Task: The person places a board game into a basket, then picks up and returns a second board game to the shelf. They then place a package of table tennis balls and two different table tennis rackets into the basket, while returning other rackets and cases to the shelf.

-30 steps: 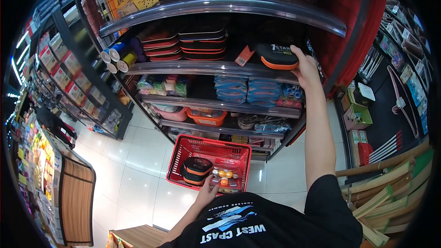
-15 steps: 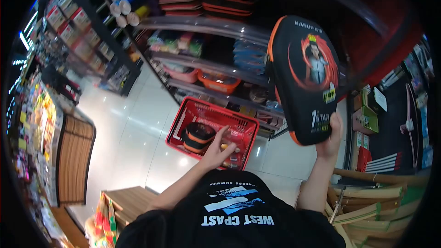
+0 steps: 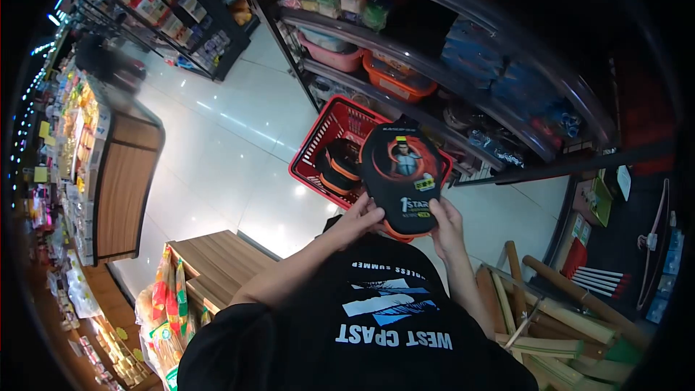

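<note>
In front of my chest I hold a black zip-up racket case (image 3: 397, 166) with orange edging, a printed figure and "1 STAR" lettering on its face. My left hand (image 3: 356, 223) grips its lower left edge. On the lower right edge, my right hand (image 3: 447, 224) has its thumb over the face. Behind and below the case is a red shopping basket (image 3: 308, 170), partly covered by it. Similar black-and-orange cases (image 3: 339, 166) lie inside the basket.
Store shelves (image 3: 434, 108) rise ahead, carrying a pink tub (image 3: 329, 54), an orange tub (image 3: 398, 78) and blue packs (image 3: 474, 54). A wood-panelled counter (image 3: 130, 185) stands left. Rolled mats (image 3: 572, 304) lean at the lower right. Pale tiled floor (image 3: 232, 137) runs between.
The racket case has come down and left, nearer my chest, in my right hand. My left hand has left the basket and taken hold of the case too. The view has shifted.
</note>
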`<state>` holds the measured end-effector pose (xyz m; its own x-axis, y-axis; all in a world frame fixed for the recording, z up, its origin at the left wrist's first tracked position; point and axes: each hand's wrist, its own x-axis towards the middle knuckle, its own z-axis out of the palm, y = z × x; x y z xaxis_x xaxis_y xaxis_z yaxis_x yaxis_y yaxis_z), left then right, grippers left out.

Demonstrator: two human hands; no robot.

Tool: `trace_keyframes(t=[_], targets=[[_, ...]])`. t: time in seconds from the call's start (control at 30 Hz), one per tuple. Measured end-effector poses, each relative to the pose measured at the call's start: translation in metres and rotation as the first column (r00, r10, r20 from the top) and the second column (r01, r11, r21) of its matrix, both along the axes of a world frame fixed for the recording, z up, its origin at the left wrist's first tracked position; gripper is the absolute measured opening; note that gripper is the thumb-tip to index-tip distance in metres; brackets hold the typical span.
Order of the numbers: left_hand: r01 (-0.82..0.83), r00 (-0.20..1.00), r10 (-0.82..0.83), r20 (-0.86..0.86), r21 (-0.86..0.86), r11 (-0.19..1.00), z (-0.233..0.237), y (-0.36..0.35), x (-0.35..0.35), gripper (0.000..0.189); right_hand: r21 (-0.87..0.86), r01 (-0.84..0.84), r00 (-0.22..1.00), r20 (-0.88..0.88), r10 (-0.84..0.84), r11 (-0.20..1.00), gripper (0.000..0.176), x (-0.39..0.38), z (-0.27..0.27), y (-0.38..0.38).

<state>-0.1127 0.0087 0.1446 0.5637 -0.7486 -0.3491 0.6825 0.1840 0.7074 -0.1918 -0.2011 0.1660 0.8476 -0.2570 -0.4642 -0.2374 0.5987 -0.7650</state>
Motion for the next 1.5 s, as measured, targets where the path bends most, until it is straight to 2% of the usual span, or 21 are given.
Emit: trace_keyframes(t=[0.03, 0.13, 0.17, 0.2, 0.4, 0.47, 0.63, 0.73, 0.8, 0.87, 0.93, 1.0, 1.07, 1.1, 1.23, 1.3, 1.33, 1.4, 1.43, 1.47, 1.5], targets=[[-0.005, 0.998, 0.008, -0.060, 0.048, 0.999, -0.001, 0.003, 0.003, 0.063, -0.009, 0.001, 1.000, -0.021, -0.001, 1.000, 0.031, 0.003, -0.013, 0.007], [-0.040, 0.983, 0.062, -0.173, 0.127, 0.991, -0.009, 0.016, 0.016, 0.057, 0.056, 0.000, 0.998, -0.066, 0.003, 0.998, 0.028, 0.019, -0.033, 0.020], [-0.078, 0.974, 0.102, -0.201, 0.124, 0.989, -0.010, 0.018, 0.019, 0.055, 0.063, -0.023, 0.988, -0.149, 0.032, 0.998, 0.026, 0.024, -0.036, 0.023], [-0.083, 0.972, 0.107, -0.210, 0.123, 0.989, -0.014, 0.022, 0.023, 0.055, 0.074, -0.045, 0.971, -0.230, 0.061, 0.996, 0.024, 0.031, -0.038, 0.028], [-0.139, 0.940, 0.213, -0.266, 0.272, 0.952, -0.049, 0.032, 0.058, 0.046, 0.050, -0.078, 0.939, -0.331, 0.090, 0.996, 0.030, 0.076, -0.084, 0.042], [-0.150, 0.947, 0.234, -0.221, 0.339, 0.929, -0.062, 0.032, 0.076, 0.047, 0.059, -0.107, 0.915, -0.385, 0.121, 0.993, 0.034, 0.096, -0.107, 0.042], [-0.094, 0.965, 0.199, -0.173, 0.480, 0.872, -0.090, 0.034, 0.110, 0.075, 0.157, -0.140, 0.884, -0.426, 0.194, 0.978, 0.043, 0.137, -0.128, 0.046], [-0.014, 0.978, 0.125, -0.166, 0.549, 0.836, -0.104, 0.036, 0.129, 0.074, 0.164, -0.207, 0.880, -0.401, 0.257, 0.965, 0.049, 0.153, -0.153, 0.045], [-0.070, 0.974, 0.178, -0.140, 0.560, 0.825, -0.104, 0.034, 0.136, 0.064, 0.148, -0.225, 0.841, -0.470, 0.269, 0.963, 0.046, 0.164, -0.168, 0.044], [-0.060, 0.982, 0.153, -0.112, 0.584, 0.810, -0.114, 0.035, 0.142, 0.063, 0.150, -0.231, 0.841, -0.466, 0.275, 0.961, 0.046, 0.174, -0.180, 0.049], [-0.071, 0.979, 0.170, -0.115, 0.588, 0.806, -0.122, 0.035, 0.147, 0.065, 0.164, -0.278, 0.798, -0.510, 0.323, 0.946, 0.046, 0.183, -0.193, 0.048], [-0.061, 0.966, 0.199, -0.165, 0.602, 0.796, -0.128, 0.034, 0.151, 0.076, 0.147, -0.318, 0.771, -0.535, 0.346, 0.937, 0.050, 0.193, -0.205, 0.048], [-0.047, 0.971, 0.180, -0.160, 0.606, 0.794, -0.131, 0.035, 0.155, 0.080, 0.103, -0.504, 0.636, -0.628, 0.449, 0.858, 0.057, 0.202, -0.216, 0.047], [-0.051, 0.971, 0.184, -0.155, 0.616, 0.786, -0.134, 0.035, 0.157, 0.080, -0.004, -0.591, 0.592, -0.681, 0.430, 0.807, 0.061, 0.207, -0.206, 0.049], [-0.061, 0.984, 0.159, -0.079, 0.690, 0.721, -0.126, 0.035, 0.159, 0.079, -0.148, -0.699, 0.540, -0.752, 0.379, 0.700, 0.066, 0.221, -0.186, 0.056], [-0.070, 0.995, 0.097, 0.001, 0.705, 0.705, -0.130, 0.035, 0.154, 0.081, -0.320, -0.775, 0.525, -0.806, 0.274, 0.545, 0.066, 0.221, -0.171, 0.060], [-0.076, 0.997, 0.037, 0.070, 0.723, 0.687, -0.126, 0.034, 0.154, 0.083, -0.329, -0.773, 0.532, -0.803, 0.270, 0.543, 0.066, 0.215, -0.181, 0.058], [-0.086, 0.994, 0.007, 0.112, 0.723, 0.686, -0.116, 0.034, 0.153, 0.086, -0.720, -0.607, 0.795, -0.547, 0.262, 0.336, 0.064, 0.199, -0.204, 0.056], [-0.073, 0.992, -0.039, 0.124, 0.779, 0.623, -0.109, 0.033, 0.152, 0.086, -0.761, -0.533, 0.845, -0.500, 0.190, 0.369, 0.054, 0.193, -0.192, 0.064], [-0.059, 0.988, -0.087, 0.128, 0.830, 0.554, -0.104, 0.031, 0.150, 0.086, -0.763, -0.533, 0.845, -0.501, 0.185, 0.366, 0.054, 0.189, -0.178, 0.068], [-0.190, 0.942, -0.132, 0.308, 0.816, 0.547, -0.120, 0.032, 0.142, 0.084, -0.755, -0.534, 0.845, -0.491, 0.214, 0.381, 0.049, 0.186, -0.166, 0.069]])
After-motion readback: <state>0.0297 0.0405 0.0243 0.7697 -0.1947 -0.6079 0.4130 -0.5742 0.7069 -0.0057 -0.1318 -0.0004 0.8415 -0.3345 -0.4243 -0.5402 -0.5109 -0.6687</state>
